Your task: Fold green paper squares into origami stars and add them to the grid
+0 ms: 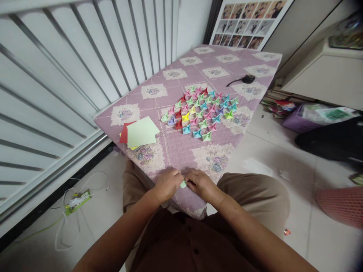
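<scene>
A small piece of folded pale green paper (183, 184) is pinched between my two hands near the front corner of the table. My left hand (169, 184) grips its left side with curled fingers. On the other side, my right hand (202, 185) holds it with thumb and fingers closed. The fingers hide much of the paper. Beyond them stand several colourful folded paper pieces (203, 106) in rows, in green, pink, red, blue and yellow. To the left lies a loose stack of paper sheets (143, 132), pale green on top, with red and yellow beneath.
A purple floral cloth covers the table (176, 151). Toward its right edge lies a black object with a cord (248, 78). A photo panel (246, 26) leans behind. White slatted panelling (93, 49) borders the left. On the floor are a power strip (78, 202) and a red basket (342, 206).
</scene>
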### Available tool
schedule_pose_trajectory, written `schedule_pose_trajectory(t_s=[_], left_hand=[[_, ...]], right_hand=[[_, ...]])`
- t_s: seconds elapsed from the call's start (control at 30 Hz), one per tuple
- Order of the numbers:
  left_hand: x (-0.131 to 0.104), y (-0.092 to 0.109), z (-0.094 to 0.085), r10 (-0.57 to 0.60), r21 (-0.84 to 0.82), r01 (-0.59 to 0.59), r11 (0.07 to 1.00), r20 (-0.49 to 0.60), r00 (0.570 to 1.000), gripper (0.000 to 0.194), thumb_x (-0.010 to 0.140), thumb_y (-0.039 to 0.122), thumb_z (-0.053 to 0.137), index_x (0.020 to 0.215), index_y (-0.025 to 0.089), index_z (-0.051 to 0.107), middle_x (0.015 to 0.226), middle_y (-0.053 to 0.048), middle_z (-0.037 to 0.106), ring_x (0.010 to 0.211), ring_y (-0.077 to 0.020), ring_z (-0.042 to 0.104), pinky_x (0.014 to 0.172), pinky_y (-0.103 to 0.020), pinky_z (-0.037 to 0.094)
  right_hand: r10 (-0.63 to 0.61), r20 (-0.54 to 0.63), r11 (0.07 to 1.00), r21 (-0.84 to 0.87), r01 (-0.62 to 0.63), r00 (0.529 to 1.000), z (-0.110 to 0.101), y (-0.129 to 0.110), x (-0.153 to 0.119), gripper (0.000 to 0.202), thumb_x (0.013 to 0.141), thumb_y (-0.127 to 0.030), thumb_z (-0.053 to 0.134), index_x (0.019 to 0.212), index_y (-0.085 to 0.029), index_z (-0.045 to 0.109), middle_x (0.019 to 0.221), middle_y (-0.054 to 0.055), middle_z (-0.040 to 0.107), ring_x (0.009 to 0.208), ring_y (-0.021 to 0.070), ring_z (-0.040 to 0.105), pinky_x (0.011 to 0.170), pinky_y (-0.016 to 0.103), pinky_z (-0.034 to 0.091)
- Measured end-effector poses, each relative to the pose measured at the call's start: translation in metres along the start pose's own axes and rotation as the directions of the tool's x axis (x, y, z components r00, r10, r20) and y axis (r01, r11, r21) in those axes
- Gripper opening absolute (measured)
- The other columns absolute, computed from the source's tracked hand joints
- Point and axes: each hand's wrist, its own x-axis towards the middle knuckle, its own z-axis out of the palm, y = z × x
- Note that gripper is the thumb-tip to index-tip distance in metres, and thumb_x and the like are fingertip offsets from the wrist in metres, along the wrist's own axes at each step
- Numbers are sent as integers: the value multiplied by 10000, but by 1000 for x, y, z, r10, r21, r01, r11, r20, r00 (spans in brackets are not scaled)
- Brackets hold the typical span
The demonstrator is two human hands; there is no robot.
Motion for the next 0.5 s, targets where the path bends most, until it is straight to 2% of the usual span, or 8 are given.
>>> schedule_pose_trajectory(t_s=[0.27, 0.5], left_hand=[[5, -3, -5, -23, -116, 31, 993, 68, 997, 183, 929, 282, 447, 886, 198, 604, 954, -32, 555, 868, -162, 528, 748, -265, 419], [1, -6, -1, -1, -116, 7, 993, 51, 999, 219, 946, 252, 393, 924, 196, 604, 967, -34, 556, 889, -162, 519, 770, -260, 411]], right_hand=[[30, 46, 993, -115, -24, 998, -1, -2, 3, 100, 832, -155, 546, 751, -189, 594, 713, 23, 584, 706, 164, 552, 668, 284, 419], [-1, 49, 986, -167, 9, 999, 4, 0, 1, 112, 860, -179, 528, 767, -184, 590, 730, 26, 577, 712, 161, 540, 670, 289, 404]])
